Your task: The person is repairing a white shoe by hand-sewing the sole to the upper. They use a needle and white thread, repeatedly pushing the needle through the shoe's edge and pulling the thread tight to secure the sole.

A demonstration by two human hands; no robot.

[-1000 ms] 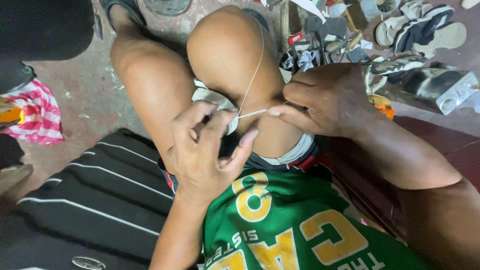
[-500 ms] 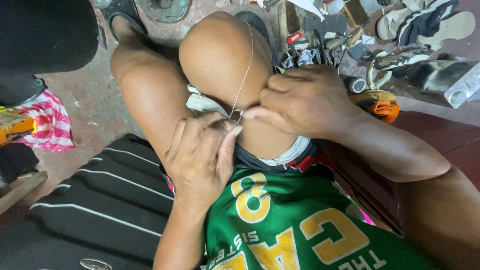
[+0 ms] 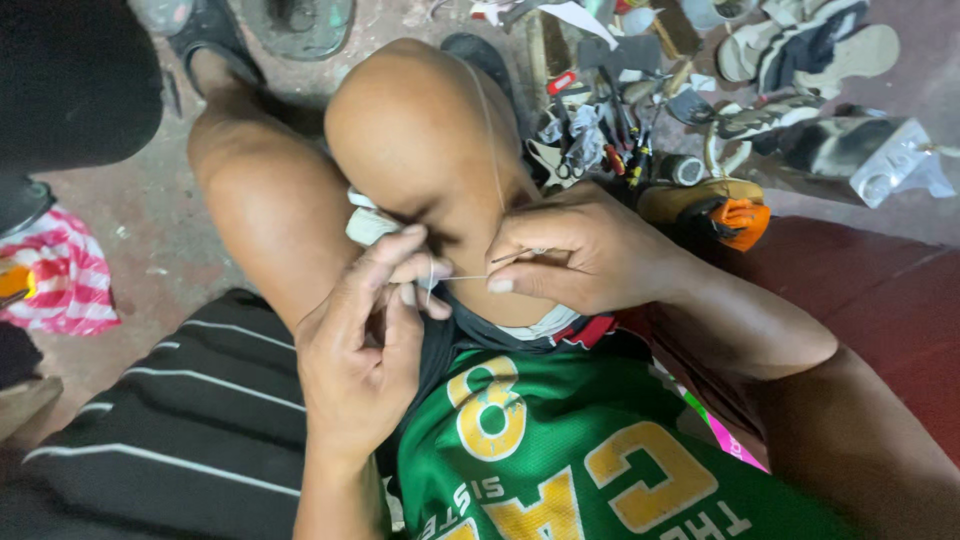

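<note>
A: How many hands work, and on what?

B: Two. The left hand and the right hand meet below the raised knee, each pinching one thin white thread stretched between them.

A: Anything else held?

B: The right fingers also grip one needle. A clutter of tools lies at one o'clock on the floor.

At mid-frame the left hand and right hand meet below the raised knee, a thread stretched between them. Scissors and sandals lie on the floor, upper right; a striped cloth sits at the left edge.
</note>
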